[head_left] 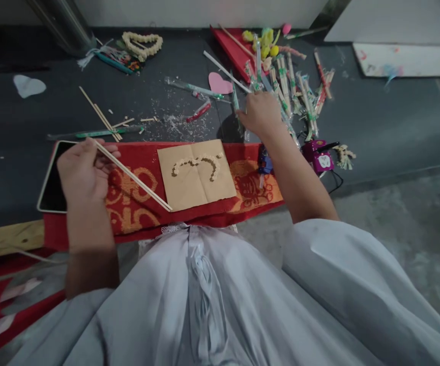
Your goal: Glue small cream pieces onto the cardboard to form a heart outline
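Between the thumb and fingers of my left hand (90,170) is a pair of thin wooden chopsticks (136,178), slanting down to the right. Their lower ends reach the near left edge of a brown folded sheet of paper (181,193). On that paper, small pale pieces form a curved, double-arched line (197,162). My right hand (262,113) is over the near left side of a pile of chopsticks in clear wrappers (283,81). Its fingers are curled, and what they touch is hidden beneath the hand.
Under the paper lies a red patterned cloth (134,223), with a tablet (48,188) at its left. A purple box-shaped item (319,156) stands right of my forearm. Farther back are a pink paper heart (220,84), a beaded-looking heart frame (151,50), loose sticks (99,113) and scattered crumbs.
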Action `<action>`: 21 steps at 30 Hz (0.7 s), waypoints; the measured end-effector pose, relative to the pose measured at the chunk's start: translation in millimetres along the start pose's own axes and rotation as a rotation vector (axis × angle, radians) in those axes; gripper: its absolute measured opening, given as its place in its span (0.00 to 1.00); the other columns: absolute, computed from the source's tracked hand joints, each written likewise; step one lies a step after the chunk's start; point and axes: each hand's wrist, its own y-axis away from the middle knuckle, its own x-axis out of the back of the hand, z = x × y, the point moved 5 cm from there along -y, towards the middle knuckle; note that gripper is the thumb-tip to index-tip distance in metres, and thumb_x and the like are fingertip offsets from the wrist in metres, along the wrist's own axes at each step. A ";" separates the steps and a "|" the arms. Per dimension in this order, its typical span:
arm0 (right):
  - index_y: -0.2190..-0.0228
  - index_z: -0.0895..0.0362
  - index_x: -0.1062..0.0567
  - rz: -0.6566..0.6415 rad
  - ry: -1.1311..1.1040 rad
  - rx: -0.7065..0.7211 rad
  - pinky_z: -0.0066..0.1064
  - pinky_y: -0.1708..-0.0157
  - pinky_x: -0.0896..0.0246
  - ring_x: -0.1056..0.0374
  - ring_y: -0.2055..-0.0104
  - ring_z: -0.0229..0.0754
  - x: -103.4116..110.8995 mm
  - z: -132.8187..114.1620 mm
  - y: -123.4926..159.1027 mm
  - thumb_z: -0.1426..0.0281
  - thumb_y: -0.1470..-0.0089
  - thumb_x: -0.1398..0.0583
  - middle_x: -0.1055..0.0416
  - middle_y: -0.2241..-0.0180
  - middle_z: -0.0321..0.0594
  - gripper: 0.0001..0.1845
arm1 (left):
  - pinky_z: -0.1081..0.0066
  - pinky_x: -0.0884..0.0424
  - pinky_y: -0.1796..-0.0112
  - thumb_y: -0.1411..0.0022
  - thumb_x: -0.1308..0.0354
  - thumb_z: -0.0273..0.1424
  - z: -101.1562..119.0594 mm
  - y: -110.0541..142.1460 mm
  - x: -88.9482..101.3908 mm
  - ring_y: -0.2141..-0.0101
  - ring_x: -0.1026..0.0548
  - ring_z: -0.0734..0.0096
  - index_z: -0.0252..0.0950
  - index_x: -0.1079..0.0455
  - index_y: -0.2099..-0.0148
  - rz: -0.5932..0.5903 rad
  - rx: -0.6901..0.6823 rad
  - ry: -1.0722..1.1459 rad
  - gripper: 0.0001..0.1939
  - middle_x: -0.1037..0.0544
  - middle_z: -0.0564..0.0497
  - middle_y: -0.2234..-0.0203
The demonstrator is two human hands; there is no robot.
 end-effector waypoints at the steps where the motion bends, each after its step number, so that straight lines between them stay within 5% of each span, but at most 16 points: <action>1: 0.51 0.65 0.30 0.012 0.037 -0.053 0.49 0.54 0.39 0.35 0.47 0.60 7.0 -1.9 7.0 0.63 0.40 0.48 0.31 0.49 0.65 0.22 | 0.81 0.33 0.82 0.33 0.50 0.23 -1.8 1.5 -1.0 0.83 0.26 0.77 0.29 0.31 0.69 -0.011 0.003 -0.004 0.12 0.24 0.52 0.83; 9: 0.54 0.56 0.28 0.072 -0.014 -0.049 0.42 0.55 0.39 0.32 0.53 0.53 44.8 -30.4 86.3 0.64 0.37 0.52 0.25 0.60 0.50 0.18 | 0.82 0.34 0.83 0.34 0.49 0.23 -17.2 8.9 -5.7 0.84 0.26 0.78 0.29 0.30 0.69 -0.022 0.077 -0.049 0.11 0.24 0.53 0.84; 21: 0.63 0.56 0.23 0.041 -0.230 -0.116 0.32 0.69 0.47 0.29 0.65 0.47 -2.4 -43.3 161.0 0.67 0.39 0.50 0.22 0.67 0.46 0.16 | 0.82 0.32 0.82 0.36 0.48 0.22 -27.0 17.1 -5.0 0.83 0.26 0.78 0.30 0.30 0.69 -0.019 0.133 -0.108 0.08 0.23 0.52 0.83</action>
